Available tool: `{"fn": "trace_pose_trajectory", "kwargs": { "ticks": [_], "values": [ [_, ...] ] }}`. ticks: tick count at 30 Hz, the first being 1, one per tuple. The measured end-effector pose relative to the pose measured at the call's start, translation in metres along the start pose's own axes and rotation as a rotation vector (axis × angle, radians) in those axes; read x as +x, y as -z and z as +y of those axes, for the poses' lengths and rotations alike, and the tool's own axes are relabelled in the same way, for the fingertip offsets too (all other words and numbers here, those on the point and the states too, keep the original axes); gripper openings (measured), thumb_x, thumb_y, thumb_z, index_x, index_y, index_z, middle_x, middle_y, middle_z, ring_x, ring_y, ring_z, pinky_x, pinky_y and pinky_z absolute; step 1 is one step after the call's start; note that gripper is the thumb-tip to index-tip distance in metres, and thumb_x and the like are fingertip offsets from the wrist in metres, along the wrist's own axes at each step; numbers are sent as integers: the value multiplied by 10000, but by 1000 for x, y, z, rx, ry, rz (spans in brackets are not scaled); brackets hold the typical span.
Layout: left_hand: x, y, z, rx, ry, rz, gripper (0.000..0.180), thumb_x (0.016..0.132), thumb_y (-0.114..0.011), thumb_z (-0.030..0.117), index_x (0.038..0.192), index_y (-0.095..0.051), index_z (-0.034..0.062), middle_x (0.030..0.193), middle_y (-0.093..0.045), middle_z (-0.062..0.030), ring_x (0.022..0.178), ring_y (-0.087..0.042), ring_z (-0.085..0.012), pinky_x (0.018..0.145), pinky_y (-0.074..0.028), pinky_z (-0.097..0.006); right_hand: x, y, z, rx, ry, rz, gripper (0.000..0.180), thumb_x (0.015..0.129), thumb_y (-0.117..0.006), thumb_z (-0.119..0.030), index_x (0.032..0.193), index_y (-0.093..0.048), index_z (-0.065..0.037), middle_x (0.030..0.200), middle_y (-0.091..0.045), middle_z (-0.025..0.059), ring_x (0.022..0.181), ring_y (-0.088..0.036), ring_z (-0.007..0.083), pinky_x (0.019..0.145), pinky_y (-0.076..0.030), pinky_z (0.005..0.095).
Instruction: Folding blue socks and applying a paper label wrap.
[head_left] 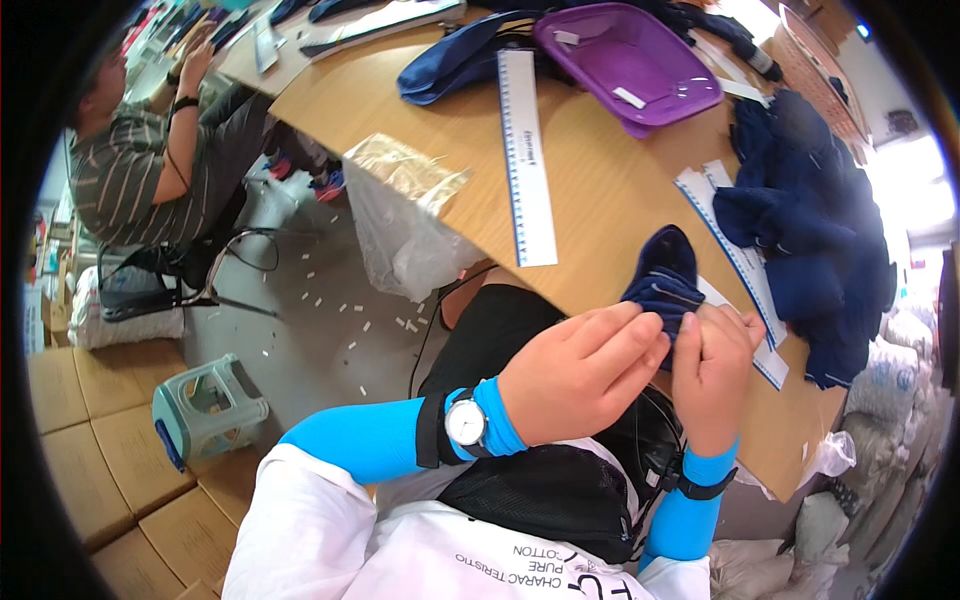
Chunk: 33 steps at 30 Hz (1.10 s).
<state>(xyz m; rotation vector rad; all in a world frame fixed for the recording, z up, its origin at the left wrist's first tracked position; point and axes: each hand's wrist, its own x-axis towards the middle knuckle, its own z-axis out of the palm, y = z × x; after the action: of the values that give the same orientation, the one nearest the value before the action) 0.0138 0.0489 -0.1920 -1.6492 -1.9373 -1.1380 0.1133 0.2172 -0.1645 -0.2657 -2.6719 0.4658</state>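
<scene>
A navy blue cloth piece (666,264) with a rounded, darker end and gathered folds with pale stitching is held up near the table's front edge; its exact kind is unclear. On its left side, the bent fingers of my left hand (580,372) pinch the gathered cloth. My right hand (712,370) grips the same piece from the other side, thumb upright against the folds. Both hands are close together, their fingertips partly hiding the lower cloth. Beside my right hand lie white strips with blue-marked edges (735,235), partly under a heap of navy cloth pieces (815,230).
A long white strip (527,160) lies on the wooden table (610,190), near a purple basin (700,92) and a folded navy piece (465,62). A plastic bag (400,240) hangs at the table's left edge. Left are a seated person (140,180), a stool (215,405) and cartons (120,450).
</scene>
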Motion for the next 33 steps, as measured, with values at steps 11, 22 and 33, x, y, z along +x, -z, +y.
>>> {"fn": "trace_pose_trajectory", "kwargs": {
  "ticks": [11, 22, 33],
  "values": [
    [-11, -6, -7, 56, -31, -13, 362, 842, -783, 186, 1156, -732, 12, 1171, -648, -123, 1145, -692, -323, 878, -630, -374, -31, 23, 16, 73, -280, 106, 109, 976, -667, -64, 1062, -687, 0, 1173, -685, 143, 1086, -633, 327, 999, -482, 429],
    [-5, 1, -3, 85, -1, -185, 409, 889, -773, 268, 1220, -710, 37, 1215, -643, -124, 1203, -669, -330, 975, -593, -393, -38, 40, -2, 163, -38, -127, 552, 794, -865, -140, 1303, -665, -63, 1377, -660, 167, 1245, -630, 386, 1053, -515, 483],
    [-1, 5, -14, -41, -66, -125, 277, 812, -809, 229, 1023, -765, 55, 977, -672, -85, 997, -699, -288, 827, -606, -362, -45, 20, -7, 147, 14, -23, 337, 829, -861, -207, 1113, -746, -67, 1123, -683, 98, 997, -669, 341, 885, -532, 454]
  ]
}}
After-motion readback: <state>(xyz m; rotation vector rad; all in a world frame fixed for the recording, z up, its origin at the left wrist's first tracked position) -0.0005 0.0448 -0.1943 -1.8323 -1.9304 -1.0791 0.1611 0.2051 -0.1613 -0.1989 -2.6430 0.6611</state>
